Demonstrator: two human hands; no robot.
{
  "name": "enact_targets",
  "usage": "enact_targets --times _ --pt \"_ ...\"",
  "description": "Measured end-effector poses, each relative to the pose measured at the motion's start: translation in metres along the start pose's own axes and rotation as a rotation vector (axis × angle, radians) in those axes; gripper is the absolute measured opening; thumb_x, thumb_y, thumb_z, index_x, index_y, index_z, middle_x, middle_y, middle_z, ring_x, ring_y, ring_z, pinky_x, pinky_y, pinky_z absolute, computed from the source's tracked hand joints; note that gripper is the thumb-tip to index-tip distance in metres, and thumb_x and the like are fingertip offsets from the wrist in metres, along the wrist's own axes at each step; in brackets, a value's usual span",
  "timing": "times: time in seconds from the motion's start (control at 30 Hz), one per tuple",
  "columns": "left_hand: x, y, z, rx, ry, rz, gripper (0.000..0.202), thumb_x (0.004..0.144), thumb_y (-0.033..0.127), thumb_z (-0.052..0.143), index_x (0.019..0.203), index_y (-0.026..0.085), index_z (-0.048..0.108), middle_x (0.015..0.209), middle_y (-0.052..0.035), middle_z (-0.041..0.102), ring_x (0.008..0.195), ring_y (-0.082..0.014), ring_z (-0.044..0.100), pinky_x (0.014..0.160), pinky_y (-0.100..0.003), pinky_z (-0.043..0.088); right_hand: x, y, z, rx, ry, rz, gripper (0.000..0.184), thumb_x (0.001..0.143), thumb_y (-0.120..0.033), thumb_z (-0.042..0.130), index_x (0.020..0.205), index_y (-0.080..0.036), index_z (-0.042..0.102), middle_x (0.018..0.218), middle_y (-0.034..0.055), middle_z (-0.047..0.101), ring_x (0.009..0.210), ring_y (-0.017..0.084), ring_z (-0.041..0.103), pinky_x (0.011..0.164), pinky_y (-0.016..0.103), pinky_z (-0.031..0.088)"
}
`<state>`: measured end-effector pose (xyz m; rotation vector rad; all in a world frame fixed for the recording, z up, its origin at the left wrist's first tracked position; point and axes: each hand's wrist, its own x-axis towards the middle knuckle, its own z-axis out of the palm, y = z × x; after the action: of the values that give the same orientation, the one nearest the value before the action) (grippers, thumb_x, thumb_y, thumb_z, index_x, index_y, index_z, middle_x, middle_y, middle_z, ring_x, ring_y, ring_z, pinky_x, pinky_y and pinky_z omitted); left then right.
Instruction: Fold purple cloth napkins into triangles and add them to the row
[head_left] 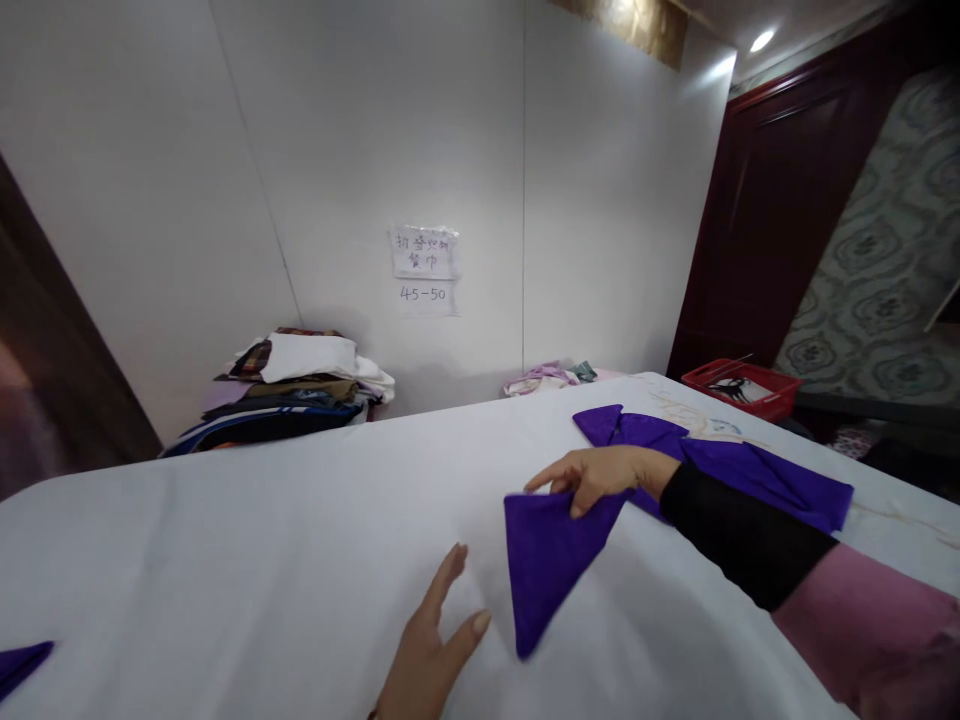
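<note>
My right hand [592, 472] pinches the top edge of a purple napkin [559, 555], folded into a triangle, which hangs with one corner pointing down over the white tablecloth [300, 560]. Thumb on the near side, the other fingers go behind the cloth. Left of it, my left hand [431, 640] has thumb and index finger spread, with nothing between them and a gap to the napkin. Beyond my right wrist lie more purple napkins [757, 475], folded and partly overlapping. The corner of another purple napkin [22, 665] shows at the far left edge.
A pile of folded clothes [300, 390] sits by the wall behind the table, with a smaller pink cloth heap [544, 380] to its right. A red basket [780, 395] stands at the back right. Handwritten paper signs [425, 255] are on the wall.
</note>
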<state>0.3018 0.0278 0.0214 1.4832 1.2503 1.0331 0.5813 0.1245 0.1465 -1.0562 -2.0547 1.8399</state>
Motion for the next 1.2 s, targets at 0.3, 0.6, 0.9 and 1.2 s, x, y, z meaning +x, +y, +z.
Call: enact_targets --times 0.3,0.6,0.9,1.2 --pt "0.021 0.026 0.054 -0.714 -0.153 -0.353 0.038 0.061 0.03 0.078 0.092 0.01 0.069 0.08 -0.0105 0.072 0.077 -0.0248 0.067 0.073 -0.033 0.052 0.017 0.0 0.049 -0.64 0.196 -0.091 0.058 0.06 -0.008 0.064 0.114 -0.025 0.063 0.088 0.0021 0.07 0.071 0.018 0.061 0.063 0.026 0.045" --pt "0.042 0.025 0.028 -1.02 0.234 -0.497 0.025 0.076 0.017 0.065 0.101 0.013 0.064 0.098 -0.0099 0.07 0.089 -0.0204 0.067 0.08 -0.03 0.054 0.019 0.086 0.09 0.304 0.828 -0.219 0.061 0.076 -0.041 0.062 0.131 -0.023 0.044 0.123 0.0119 0.055 0.109 0.024 0.053 0.089 0.04 0.042" --pt "0.034 0.025 0.034 -1.032 0.223 -0.498 0.024 0.078 0.022 0.062 0.1 0.011 0.062 0.1 -0.0122 0.069 0.089 -0.0231 0.066 0.077 -0.033 0.055 0.043 0.075 0.154 0.782 0.412 -0.319 0.061 0.066 -0.028 0.072 0.124 -0.019 0.052 0.098 0.0068 0.067 0.087 0.02 0.062 0.083 0.033 0.044" --pt "0.037 0.004 0.028 -0.936 0.113 -0.565 0.022 0.08 0.025 0.061 0.1 0.016 0.059 0.105 -0.0101 0.067 0.083 -0.018 0.067 0.077 -0.028 0.052 0.039 0.085 0.09 0.718 0.562 -0.273 0.058 0.057 -0.014 0.067 0.115 -0.018 0.06 0.101 0.0068 0.069 0.081 0.02 0.065 0.079 0.034 0.046"
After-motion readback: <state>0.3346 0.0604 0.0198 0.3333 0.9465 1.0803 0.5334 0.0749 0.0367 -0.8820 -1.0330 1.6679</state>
